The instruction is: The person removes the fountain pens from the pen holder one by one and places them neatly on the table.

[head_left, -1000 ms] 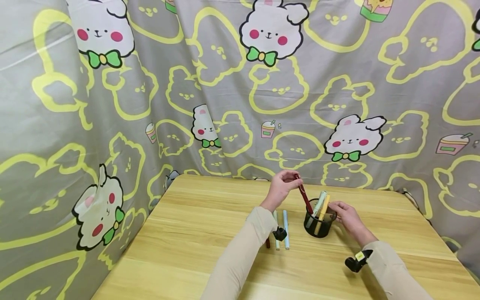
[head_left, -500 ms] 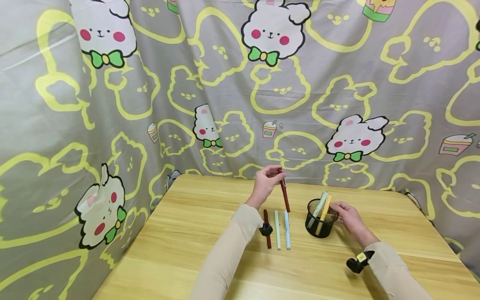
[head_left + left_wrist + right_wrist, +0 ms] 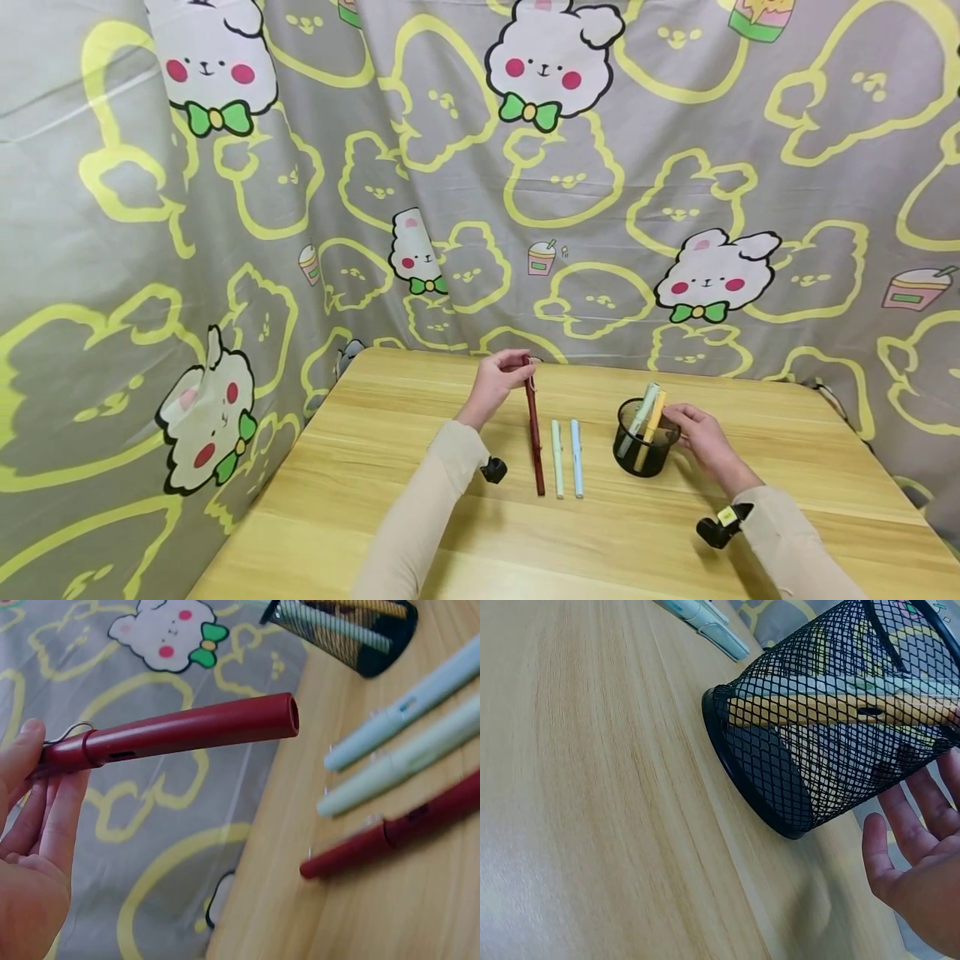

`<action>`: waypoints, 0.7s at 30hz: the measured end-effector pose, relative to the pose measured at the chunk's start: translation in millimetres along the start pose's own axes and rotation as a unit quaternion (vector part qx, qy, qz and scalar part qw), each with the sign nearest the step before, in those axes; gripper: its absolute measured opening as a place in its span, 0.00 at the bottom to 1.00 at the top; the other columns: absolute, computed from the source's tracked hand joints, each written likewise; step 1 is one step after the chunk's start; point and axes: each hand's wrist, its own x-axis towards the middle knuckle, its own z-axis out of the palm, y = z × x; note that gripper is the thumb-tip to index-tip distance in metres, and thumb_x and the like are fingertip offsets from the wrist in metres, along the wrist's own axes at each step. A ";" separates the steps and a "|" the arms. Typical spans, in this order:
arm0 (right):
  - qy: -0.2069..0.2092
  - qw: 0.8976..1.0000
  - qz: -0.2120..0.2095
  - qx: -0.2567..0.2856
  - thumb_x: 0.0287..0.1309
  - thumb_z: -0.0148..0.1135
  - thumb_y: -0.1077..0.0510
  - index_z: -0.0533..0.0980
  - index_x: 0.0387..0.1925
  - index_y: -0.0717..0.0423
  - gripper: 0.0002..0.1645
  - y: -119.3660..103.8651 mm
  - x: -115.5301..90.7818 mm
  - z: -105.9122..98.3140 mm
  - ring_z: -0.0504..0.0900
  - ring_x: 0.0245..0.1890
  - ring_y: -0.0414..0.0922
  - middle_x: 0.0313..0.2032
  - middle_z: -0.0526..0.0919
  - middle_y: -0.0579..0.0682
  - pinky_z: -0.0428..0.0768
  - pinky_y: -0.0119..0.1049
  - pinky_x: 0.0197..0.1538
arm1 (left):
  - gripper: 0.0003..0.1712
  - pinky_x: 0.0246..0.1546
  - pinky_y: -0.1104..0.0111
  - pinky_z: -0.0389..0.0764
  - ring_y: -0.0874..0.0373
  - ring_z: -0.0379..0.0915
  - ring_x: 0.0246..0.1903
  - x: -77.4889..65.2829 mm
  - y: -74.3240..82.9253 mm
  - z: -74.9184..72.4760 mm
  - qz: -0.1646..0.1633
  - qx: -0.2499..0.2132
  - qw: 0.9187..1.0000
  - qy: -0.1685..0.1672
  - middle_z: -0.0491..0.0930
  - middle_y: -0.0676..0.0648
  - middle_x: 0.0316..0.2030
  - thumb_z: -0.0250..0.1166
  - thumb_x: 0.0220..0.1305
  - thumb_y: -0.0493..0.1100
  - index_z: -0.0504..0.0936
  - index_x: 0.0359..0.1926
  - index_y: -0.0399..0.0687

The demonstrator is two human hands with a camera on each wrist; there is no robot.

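My left hand pinches a dark red fountain pen by its clip end, over the table's far half. The pen's other end is free in the left wrist view. Below it lies a second dark red pen, partly covered by the held one in the head view. Beside that are a pale green pen and a light blue pen, roughly parallel. My right hand holds the rim of a black mesh pen holder; its lower fingers stand off the mesh. A mint pen and a yellow pen lean inside.
The wooden table reaches back to a grey patterned curtain, which also hangs along the left side. A black wrist camera sits on the left sleeve, another camera on the right.
The left hand has drawn the dark red pen up out of the pen holder and carried it left, over the row of pens. The right hand has stayed at the rim.
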 end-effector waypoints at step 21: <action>-0.010 1.000 0.004 -0.022 0.67 0.55 0.56 0.79 0.32 0.44 0.09 -4.3 3.7 -2.8 0.79 0.33 0.37 0.31 0.81 0.40 0.79 0.29 0.37 | 0.22 0.39 0.64 0.82 0.58 0.77 0.35 -25.7 -38.1 -49.2 -0.079 0.090 0.993 -0.017 0.79 0.37 0.42 0.65 0.58 0.27 0.75 0.54 0.30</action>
